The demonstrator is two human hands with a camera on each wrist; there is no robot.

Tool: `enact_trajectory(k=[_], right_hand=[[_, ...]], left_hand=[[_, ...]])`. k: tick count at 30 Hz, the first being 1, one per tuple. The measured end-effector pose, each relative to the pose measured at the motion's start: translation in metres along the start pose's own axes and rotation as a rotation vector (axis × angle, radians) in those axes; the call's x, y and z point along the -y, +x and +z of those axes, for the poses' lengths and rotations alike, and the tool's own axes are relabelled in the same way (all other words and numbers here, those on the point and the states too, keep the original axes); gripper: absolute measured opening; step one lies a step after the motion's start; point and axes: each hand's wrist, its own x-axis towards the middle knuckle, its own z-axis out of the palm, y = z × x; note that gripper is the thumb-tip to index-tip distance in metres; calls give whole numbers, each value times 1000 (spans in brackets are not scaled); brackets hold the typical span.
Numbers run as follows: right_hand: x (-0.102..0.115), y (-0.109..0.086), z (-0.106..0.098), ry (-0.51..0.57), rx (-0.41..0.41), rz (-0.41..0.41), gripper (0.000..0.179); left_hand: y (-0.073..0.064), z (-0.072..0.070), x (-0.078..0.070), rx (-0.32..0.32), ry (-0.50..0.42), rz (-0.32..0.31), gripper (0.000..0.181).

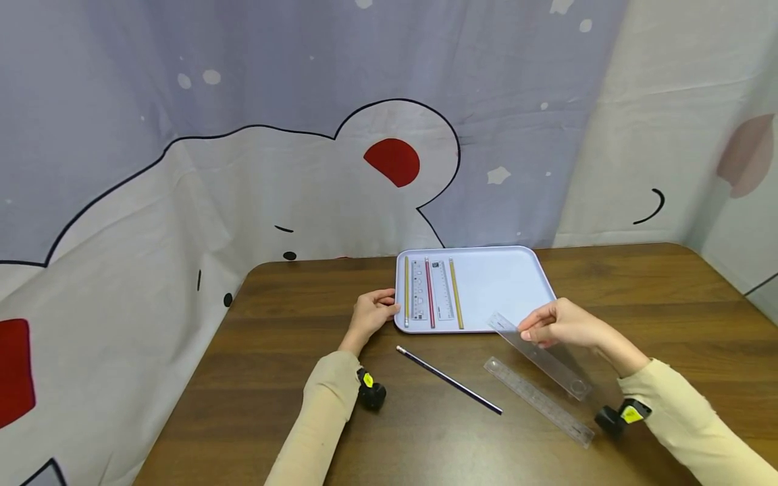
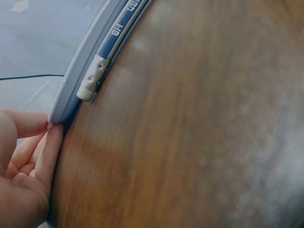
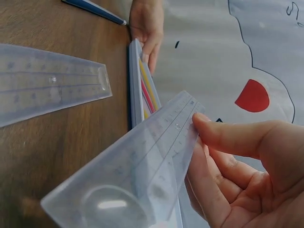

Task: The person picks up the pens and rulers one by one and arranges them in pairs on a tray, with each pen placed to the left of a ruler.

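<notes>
My left hand [image 1: 372, 315] pinches the near-left rim of a white tray [image 1: 498, 283] between thumb and fingers. Held by the thumb and fingers of my right hand [image 1: 562, 325], a clear plastic ruler [image 1: 556, 368] slants with one end over the tray's near edge. A second clear ruler [image 1: 541, 403] lies on the table below it. Left of that rests a dark blue pencil [image 1: 450, 380] with a white eraser; the left wrist view shows "HB" on its barrel [image 2: 112, 40].
In the tray's left part lie, side by side, a yellow pencil [image 1: 406, 287], a clear ruler [image 1: 419, 290], a red pencil [image 1: 429, 290], another clear ruler [image 1: 443, 290] and a yellow pencil [image 1: 456, 293]. A printed curtain [image 1: 273, 182] hangs behind the wooden table [image 1: 255, 405].
</notes>
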Motion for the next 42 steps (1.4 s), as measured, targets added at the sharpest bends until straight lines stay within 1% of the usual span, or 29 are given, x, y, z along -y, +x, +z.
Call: enact_trajectory(k=[5,11,15,19,23,25,28,32,37,42], right_hand=[[3,3,2,13,-14,11,37],[3,8,5,89,-37,41,42],[-1,13,4,147,-44,75,42],[-6,17,3,233,-29,85,37],[-11,20,3,316,-8,88,22],[-12,21,4,340,-4,88,17],[-12,23,5,363,-6,85,17],[-10,26,6,390,-17,83,23],[-6,30,7,424,-34,102,21],[-6,36,4,455,-39,113,13]], left_hand=[[0,0,0,0,-1,-5,39],[0,1,-2,2,-23,-8,40],[-1,1,-2,1,-15,-6,40],[-1,1,-2,-8,-8,-11,39],[-1,1,-2,-8,-1,-13,39],[-1,1,-1,-8,3,-12,39],[0,1,-1,-13,4,-8,39],[-1,1,-1,-14,8,-2,38],[-1,2,-3,-14,3,-8,38],[-2,1,-4,-12,-2,-11,39]])
